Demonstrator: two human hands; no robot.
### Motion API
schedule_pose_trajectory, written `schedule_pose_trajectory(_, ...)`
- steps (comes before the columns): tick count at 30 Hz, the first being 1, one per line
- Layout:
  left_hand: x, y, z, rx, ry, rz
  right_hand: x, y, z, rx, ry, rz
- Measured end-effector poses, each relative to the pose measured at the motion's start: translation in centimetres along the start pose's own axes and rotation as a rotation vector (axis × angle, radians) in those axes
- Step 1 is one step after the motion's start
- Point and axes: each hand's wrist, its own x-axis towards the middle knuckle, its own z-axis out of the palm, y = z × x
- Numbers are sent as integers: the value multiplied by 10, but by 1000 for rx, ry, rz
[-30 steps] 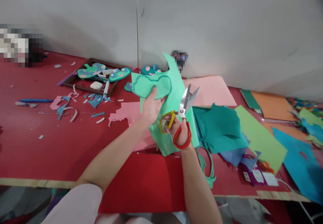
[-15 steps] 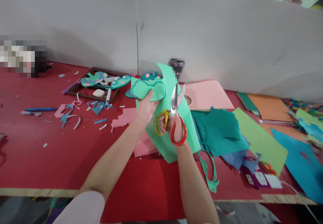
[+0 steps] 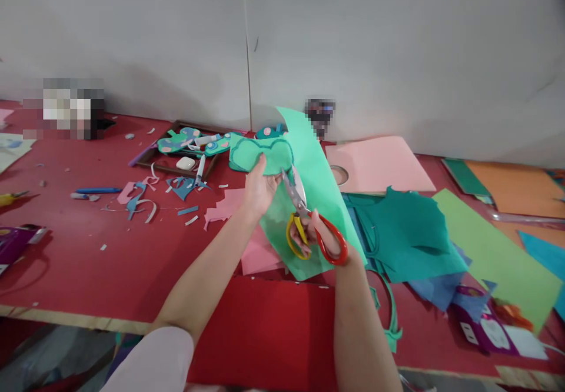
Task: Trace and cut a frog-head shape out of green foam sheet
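My left hand [image 3: 261, 187] pinches a mint-green felt sheet [image 3: 324, 174] by a part with a dark, rounded two-lobed outline drawn on it. The thumb lies on top of that outline and the fingers are mostly hidden beneath. In my right hand [image 3: 318, 236] is a pair of scissors [image 3: 299, 199] with one yellow and one red handle loop. Their blades are parted and point up and left, the tips at the felt's edge just right of my left fingers. The sheet's larger part hangs behind the scissors.
A dark frame tray [image 3: 145, 165] with decorated green felt shapes stands at the back left. Pink and blue scraps [image 3: 136, 198] lie before it. Teal felt [image 3: 410, 233], pink sheets [image 3: 382, 165] and a purple box [image 3: 483, 321] are on the right.
The scissors have turned from pointing upward to pointing up-left, and their blades have come to the felt's edge by my left hand. The view has swung slightly left.
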Motion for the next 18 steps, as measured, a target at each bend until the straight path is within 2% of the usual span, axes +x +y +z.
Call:
schedule_pose_trajectory(6,-1,3,2,-19,-39,10,-13,-3,-12,-43,-39,125)
schedule_pose_trajectory(13,-6,2,4,-4,-40,-27,-4,-3,-11,-35,4,43)
schedule_pose_trajectory(18,-8,-1,5,1,-15,-46,-1,-1,-9,29,22,34)
